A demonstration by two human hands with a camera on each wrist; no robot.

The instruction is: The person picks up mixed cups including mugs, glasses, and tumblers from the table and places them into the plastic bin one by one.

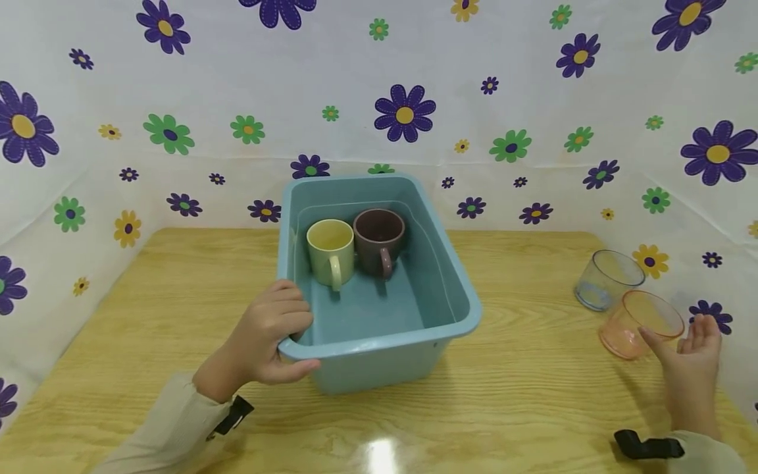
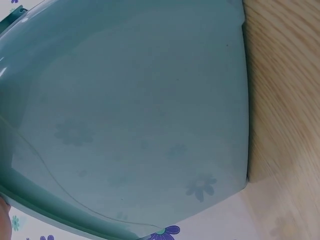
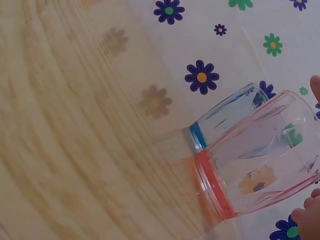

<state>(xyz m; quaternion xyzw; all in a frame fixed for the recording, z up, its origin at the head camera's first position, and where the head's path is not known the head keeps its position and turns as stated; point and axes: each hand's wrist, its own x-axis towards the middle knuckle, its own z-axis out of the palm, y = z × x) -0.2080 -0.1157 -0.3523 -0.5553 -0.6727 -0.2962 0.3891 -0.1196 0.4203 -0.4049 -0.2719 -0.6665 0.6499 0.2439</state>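
A light blue plastic tub (image 1: 379, 368) sits on the table, and my left hand (image 1: 269, 332) grips its near left corner, fingers over the rim and thumb outside. Two mugs stand upright inside at the far end: a pale yellow mug (image 1: 322, 260) and a dark brown mug (image 1: 368, 253), handles toward me. On the right, my right hand (image 1: 689, 372) is beside an orange-tinted glass (image 1: 618, 336), thumb extended near its rim and fingers spread apart from the thumb. In the right wrist view its fingertips (image 3: 310, 215) flank that glass. The tub's side wall (image 2: 140, 110) fills the left wrist view.
A blue-tinted glass (image 1: 592, 293) stands just behind the orange one, close to the right-hand cloth. Flower-patterned white cloth (image 1: 450, 59) hangs around the back and sides of the wooden table (image 1: 509, 408). Each wrist wears a black strap (image 1: 648, 447).
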